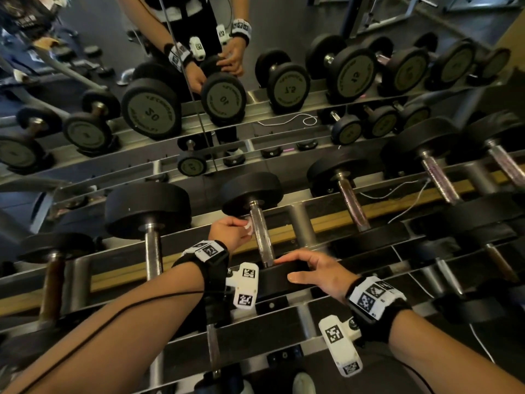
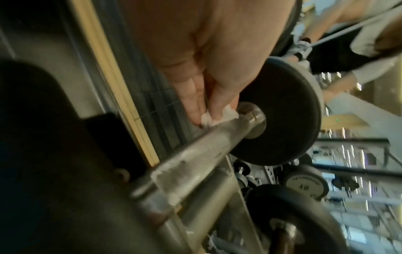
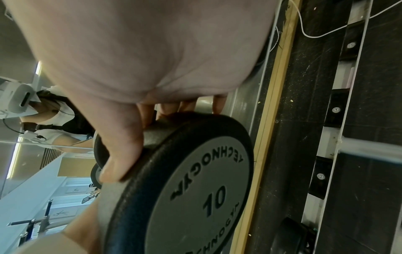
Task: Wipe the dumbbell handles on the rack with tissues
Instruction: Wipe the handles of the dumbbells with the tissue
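A dumbbell marked 10 lies on the rack [image 1: 298, 220] in front of me, its steel handle [image 1: 261, 234] running away from me between two black heads. My left hand [image 1: 231, 230] pinches a small white tissue [image 1: 248, 225] and holds it against the handle's left side near the far head [image 1: 251, 191]. In the left wrist view the tissue [image 2: 210, 118] sits between thumb and fingers, touching the handle [image 2: 195, 159] by its collar. My right hand [image 1: 315, 271] grips the near head [image 1: 281, 277]; in the right wrist view thumb and fingers curl over that head's rim [image 3: 174, 171].
More dumbbells lie on the rack to either side, a larger one [image 1: 147, 211] at left and several [image 1: 349, 191] at right. A lower tier [image 1: 216, 348] sits below my arms. A mirror [image 1: 255, 81] behind the rack reflects dumbbells and my hands. A white cable [image 1: 403, 200] trails at right.
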{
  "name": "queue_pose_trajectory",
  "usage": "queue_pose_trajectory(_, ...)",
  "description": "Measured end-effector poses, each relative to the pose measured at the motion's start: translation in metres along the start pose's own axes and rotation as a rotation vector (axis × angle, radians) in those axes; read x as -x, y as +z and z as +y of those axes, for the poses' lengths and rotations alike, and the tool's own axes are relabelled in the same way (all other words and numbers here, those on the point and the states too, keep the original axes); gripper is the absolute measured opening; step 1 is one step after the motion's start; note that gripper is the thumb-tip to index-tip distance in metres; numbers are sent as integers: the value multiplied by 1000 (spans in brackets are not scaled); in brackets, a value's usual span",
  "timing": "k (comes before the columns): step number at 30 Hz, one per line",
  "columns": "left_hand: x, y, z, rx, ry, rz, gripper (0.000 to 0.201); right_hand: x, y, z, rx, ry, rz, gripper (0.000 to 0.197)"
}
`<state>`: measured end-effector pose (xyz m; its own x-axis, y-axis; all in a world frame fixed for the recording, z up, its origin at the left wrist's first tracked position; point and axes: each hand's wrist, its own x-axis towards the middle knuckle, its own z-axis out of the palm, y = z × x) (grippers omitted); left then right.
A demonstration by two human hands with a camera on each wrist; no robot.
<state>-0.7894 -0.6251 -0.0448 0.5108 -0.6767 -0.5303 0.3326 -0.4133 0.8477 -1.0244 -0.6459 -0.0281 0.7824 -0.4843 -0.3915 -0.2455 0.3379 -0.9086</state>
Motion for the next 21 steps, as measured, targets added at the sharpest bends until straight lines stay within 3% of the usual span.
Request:
queue_pose_trajectory(6, 19, -15, -5, -177, -80, -191, 26, 1, 0, -1, 17, -19, -10, 33)
queue_pose_trajectory(10, 16, -18, 3, -105, -143, -127, 24, 1, -1, 0, -2, -29, -16, 34)
queue_pose_trajectory(15, 1, 3, 12, 61, -76, 33, 27, -1, -1, 1, -14, -23, -17, 34)
queue_pose_trajectory(21, 8, -5, -6, -18, -135, -104, 22, -1, -2, 3, -9, -15, -12, 33)
